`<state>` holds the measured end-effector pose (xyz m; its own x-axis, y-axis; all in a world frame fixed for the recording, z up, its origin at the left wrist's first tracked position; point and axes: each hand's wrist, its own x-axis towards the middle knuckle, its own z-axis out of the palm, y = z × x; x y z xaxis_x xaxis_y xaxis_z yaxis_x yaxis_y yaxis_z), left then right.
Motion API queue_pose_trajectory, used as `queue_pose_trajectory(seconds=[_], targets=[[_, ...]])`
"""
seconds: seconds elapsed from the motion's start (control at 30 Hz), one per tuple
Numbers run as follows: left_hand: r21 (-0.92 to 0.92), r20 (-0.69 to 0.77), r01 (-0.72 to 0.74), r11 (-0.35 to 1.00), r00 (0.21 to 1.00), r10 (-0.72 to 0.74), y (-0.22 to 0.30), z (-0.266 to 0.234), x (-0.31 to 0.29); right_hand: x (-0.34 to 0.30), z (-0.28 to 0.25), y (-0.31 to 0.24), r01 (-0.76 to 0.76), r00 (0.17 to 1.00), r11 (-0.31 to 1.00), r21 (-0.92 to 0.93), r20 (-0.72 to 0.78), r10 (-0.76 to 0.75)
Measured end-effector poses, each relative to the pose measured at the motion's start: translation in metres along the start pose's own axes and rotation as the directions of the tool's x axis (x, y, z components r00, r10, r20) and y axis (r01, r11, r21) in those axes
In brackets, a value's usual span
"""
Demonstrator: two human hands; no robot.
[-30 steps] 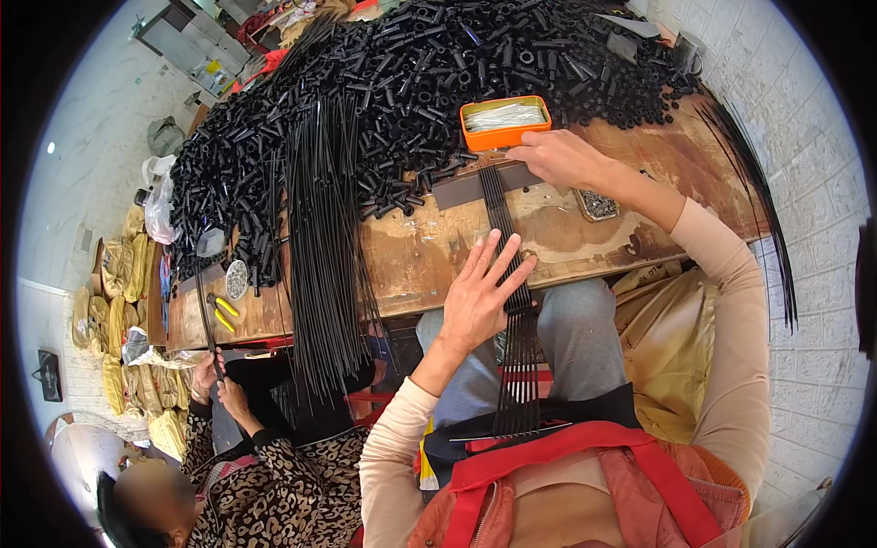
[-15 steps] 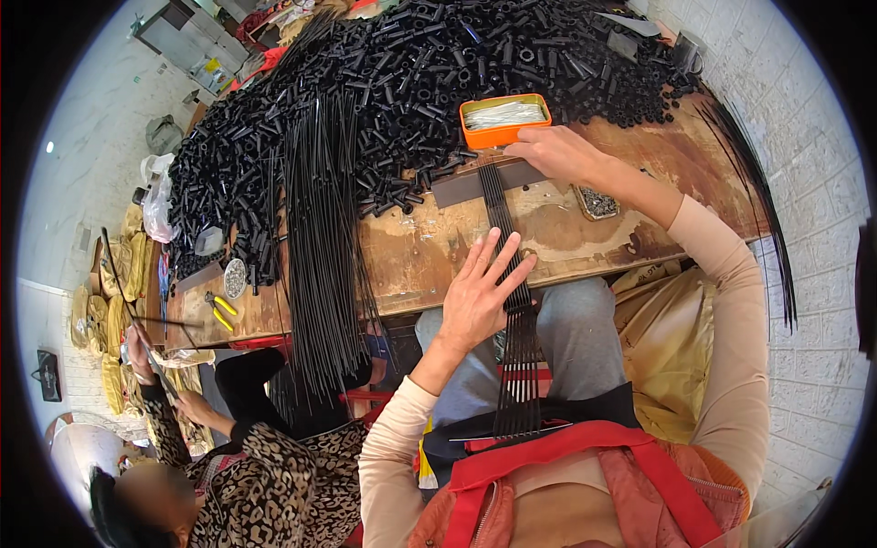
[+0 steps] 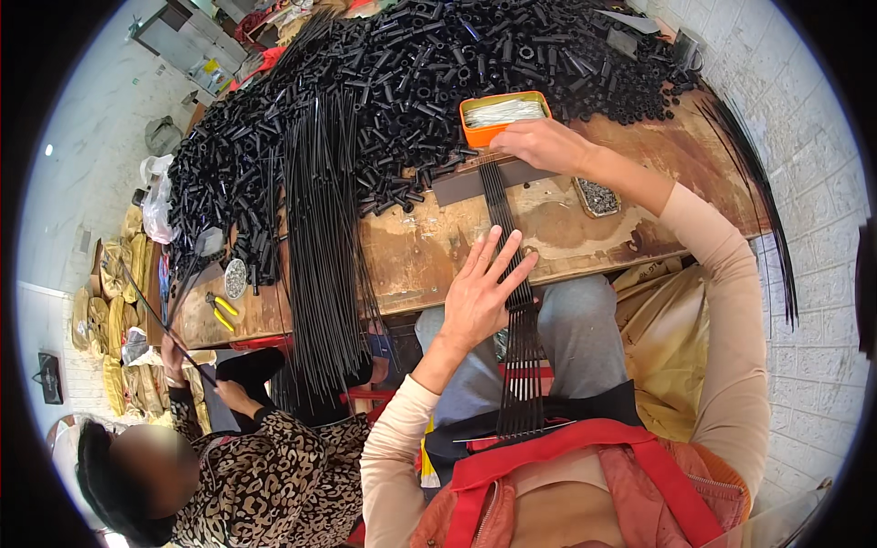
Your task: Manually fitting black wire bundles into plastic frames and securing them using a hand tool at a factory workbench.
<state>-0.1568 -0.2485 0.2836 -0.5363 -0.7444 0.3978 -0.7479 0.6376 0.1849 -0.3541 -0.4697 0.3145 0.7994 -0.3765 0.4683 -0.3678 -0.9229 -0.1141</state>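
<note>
My left hand lies flat with fingers spread over a row of thin black rods. The rods run from my lap over the table's front edge to a dark flat strip, where their far ends rest side by side. At those far ends is my right hand, its fingers pinched together. Whatever it holds is too small or hidden to name. Just beyond it stands an orange box with thin white sticks inside.
Black tubular parts are heaped across the back of the wooden table. More black rods hang over the front edge at left. A small tray of metal bits and yellow pliers lie nearby. A co-worker sits at left, holding a rod.
My right hand has shifted slightly left along the rods' far ends. My left hand has stayed put. The co-worker's hands and rod have moved lower and to the right.
</note>
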Motion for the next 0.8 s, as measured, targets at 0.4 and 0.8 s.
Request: queue_pose_trajectory(seconds=[0.4,0.8], targets=[[0.125,0.129,0.141,0.982,0.979,-0.157,0.029,-0.055,-0.011,-0.016,-0.065,-0.041,-0.271,0.962,0.962,0.006,0.04,0.271],[-0.604,-0.156,0.016,0.797,0.978,-0.137,-0.066,0.029,0.069,-0.056,-0.075,-0.207,-0.337,0.936,0.61,0.717,0.186,0.299]])
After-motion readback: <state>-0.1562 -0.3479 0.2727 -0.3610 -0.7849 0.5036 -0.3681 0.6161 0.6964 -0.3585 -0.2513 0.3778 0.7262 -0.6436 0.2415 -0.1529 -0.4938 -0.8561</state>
